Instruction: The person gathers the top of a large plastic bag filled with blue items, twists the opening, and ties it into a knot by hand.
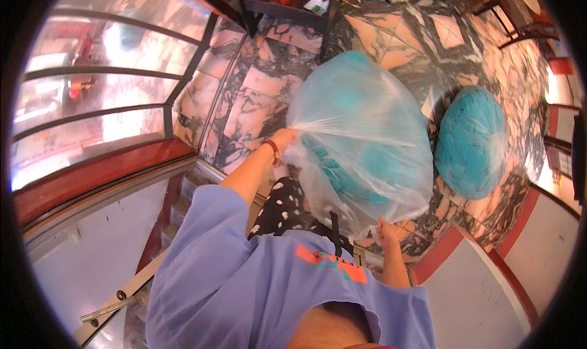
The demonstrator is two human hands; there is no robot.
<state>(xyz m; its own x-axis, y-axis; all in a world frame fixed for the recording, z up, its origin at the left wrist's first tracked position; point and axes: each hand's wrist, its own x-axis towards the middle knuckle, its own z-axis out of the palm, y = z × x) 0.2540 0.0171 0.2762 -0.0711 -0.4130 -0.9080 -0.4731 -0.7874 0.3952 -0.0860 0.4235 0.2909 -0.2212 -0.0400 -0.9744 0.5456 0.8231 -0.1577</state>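
Note:
A large translucent plastic bag bulges out in front of me, with teal-blue contents showing through its film. My left hand, with a red beaded bracelet at the wrist, is closed on the gathered film at the bag's left side, where creases fan out from the grip. Near the bag's lower right edge, my right hand pinches another part of the film. What exactly the teal contents are cannot be made out. To the right, apart from both hands, a second filled bag of teal material lies on the floor.
The floor is pink and black marbled tile. Glass panels in a dark frame stand at the left. A dark piece of furniture is at the top, and a wooden chair at the far right. Low red-edged walls border the lower right.

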